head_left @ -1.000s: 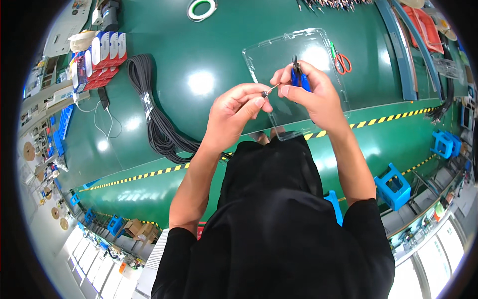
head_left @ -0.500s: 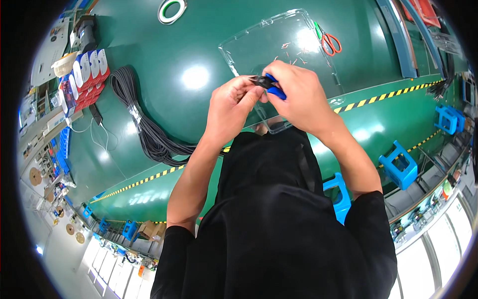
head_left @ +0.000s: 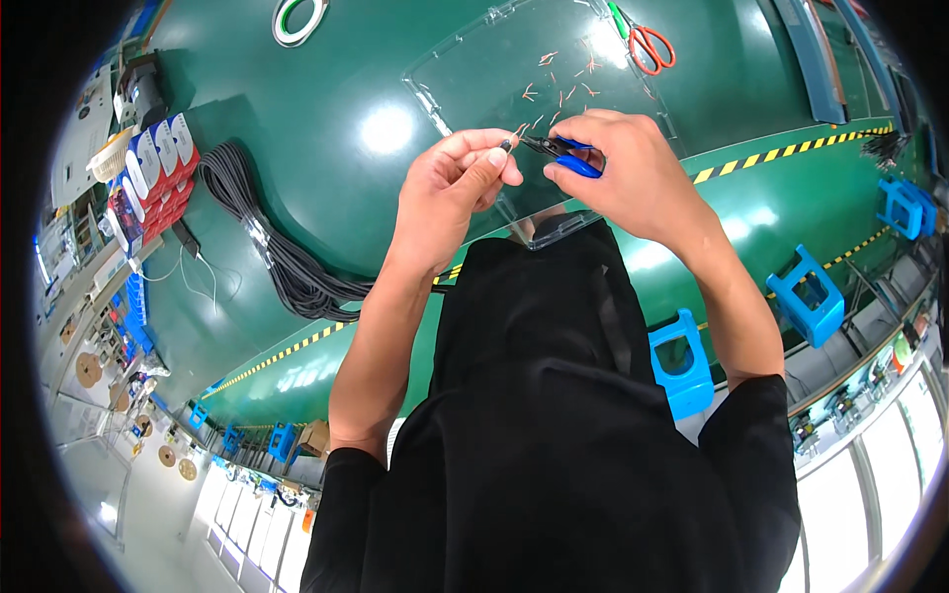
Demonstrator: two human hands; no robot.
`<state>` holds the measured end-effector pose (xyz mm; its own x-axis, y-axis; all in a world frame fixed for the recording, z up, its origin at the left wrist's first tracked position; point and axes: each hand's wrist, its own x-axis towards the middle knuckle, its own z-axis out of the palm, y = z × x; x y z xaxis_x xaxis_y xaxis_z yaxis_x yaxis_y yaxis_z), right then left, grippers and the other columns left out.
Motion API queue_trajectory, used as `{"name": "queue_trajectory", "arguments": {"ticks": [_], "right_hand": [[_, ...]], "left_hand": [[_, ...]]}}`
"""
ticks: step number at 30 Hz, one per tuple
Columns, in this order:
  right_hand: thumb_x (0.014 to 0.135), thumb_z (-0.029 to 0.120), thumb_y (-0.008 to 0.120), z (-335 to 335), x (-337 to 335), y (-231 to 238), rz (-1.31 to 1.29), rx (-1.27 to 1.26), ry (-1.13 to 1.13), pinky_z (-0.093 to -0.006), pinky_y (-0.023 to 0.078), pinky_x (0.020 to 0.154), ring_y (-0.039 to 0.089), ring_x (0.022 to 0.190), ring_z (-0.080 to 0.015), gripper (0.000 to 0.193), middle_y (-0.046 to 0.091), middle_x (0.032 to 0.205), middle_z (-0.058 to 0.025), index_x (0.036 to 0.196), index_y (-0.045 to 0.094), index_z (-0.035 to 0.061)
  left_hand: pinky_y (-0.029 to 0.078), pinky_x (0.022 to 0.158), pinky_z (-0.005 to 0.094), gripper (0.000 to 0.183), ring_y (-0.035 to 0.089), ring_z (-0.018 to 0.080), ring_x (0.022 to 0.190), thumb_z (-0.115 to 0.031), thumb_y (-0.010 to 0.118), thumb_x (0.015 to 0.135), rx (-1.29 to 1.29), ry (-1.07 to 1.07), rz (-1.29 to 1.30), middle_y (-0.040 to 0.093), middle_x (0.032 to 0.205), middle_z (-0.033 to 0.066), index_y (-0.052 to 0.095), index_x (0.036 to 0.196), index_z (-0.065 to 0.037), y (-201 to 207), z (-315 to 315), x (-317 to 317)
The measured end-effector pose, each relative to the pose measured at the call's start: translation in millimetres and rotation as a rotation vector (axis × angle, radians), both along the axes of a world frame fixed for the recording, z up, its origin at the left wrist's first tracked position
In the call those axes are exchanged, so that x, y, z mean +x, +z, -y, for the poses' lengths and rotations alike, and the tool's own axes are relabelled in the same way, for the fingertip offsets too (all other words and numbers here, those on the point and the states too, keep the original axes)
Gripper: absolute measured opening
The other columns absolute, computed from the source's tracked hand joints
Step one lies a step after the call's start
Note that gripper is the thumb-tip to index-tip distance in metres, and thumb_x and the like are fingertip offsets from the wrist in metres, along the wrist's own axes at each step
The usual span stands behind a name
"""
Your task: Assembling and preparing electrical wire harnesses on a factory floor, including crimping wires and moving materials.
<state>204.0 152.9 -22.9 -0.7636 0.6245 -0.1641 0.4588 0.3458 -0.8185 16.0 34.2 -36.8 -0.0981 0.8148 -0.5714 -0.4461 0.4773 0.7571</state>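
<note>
The left hand (head_left: 447,190) pinches a dark cable end (head_left: 507,145); the right hand (head_left: 633,168) grips blue-handled nippers (head_left: 575,163), tips just beside it.

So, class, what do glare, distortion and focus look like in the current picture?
Head view, glare: a white spot on the table left of the tray, and washed-out windows lower right; head view, distortion: the striped tape bows; head view, focus: the wire at the left hand is too small to judge.

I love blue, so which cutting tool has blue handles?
The pliers in the right hand: their handles are blue. The scissors, which neither hand holds, have orange-red handles.
</note>
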Motion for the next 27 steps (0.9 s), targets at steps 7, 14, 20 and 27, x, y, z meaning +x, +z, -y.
{"name": "queue_trajectory", "arguments": {"ticks": [7,14,20,27], "right_hand": [[0.080,0.013,0.074,-2.5,-4.8,-8.7,0.004,-0.048,0.052,-0.0354,0.051,0.066,0.062,0.068,-0.0276,0.028,0.065,0.084,-0.0156,0.102,0.069,-0.0037],[0.080,0.012,0.074,-6.5,-3.5,-10.6,-0.007,-0.093,0.089,-0.0346,0.050,0.064,0.061,0.066,-0.0264,0.027,0.064,0.082,-0.0145,0.102,0.070,-0.0025],[0.081,0.015,0.077,-17.6,1.4,-16.7,0.006,-0.260,0.179,-0.0317,0.047,0.062,0.059,0.066,-0.0168,0.028,0.066,0.078,-0.0131,0.101,0.070,-0.0034],[0.087,0.014,0.076,-26.0,5.5,-37.7,-0.004,-0.610,0.225,-0.0273,0.044,0.062,0.051,0.068,-0.0070,0.025,0.065,0.076,-0.0028,0.098,0.070,-0.0070]], "left_hand": [[0.031,0.056,0.0214,0.025,0.040,0.0053,0.063,-0.009,0.058,0.100,-0.003,-0.015,-0.003,0.065,0.085,0.0026,0.063,0.121,0.004,-1.9,-2.7,1.8],[0.031,0.057,0.0215,0.024,0.040,0.0053,0.064,-0.009,0.057,0.101,-0.008,-0.014,0.012,0.064,0.083,0.0021,0.064,0.120,0.003,-4.2,-1.9,3.6],[0.030,0.056,0.0221,0.022,0.039,0.0055,0.063,-0.010,0.057,0.101,-0.020,-0.026,0.027,0.063,0.082,0.0017,0.066,0.118,0.002,-5.9,-1.2,5.2],[0.031,0.056,0.0222,0.021,0.040,0.0053,0.063,-0.011,0.057,0.101,-0.055,-0.073,0.037,0.064,0.081,0.0013,0.067,0.114,0.001,-6.2,-4.9,0.3]]}}
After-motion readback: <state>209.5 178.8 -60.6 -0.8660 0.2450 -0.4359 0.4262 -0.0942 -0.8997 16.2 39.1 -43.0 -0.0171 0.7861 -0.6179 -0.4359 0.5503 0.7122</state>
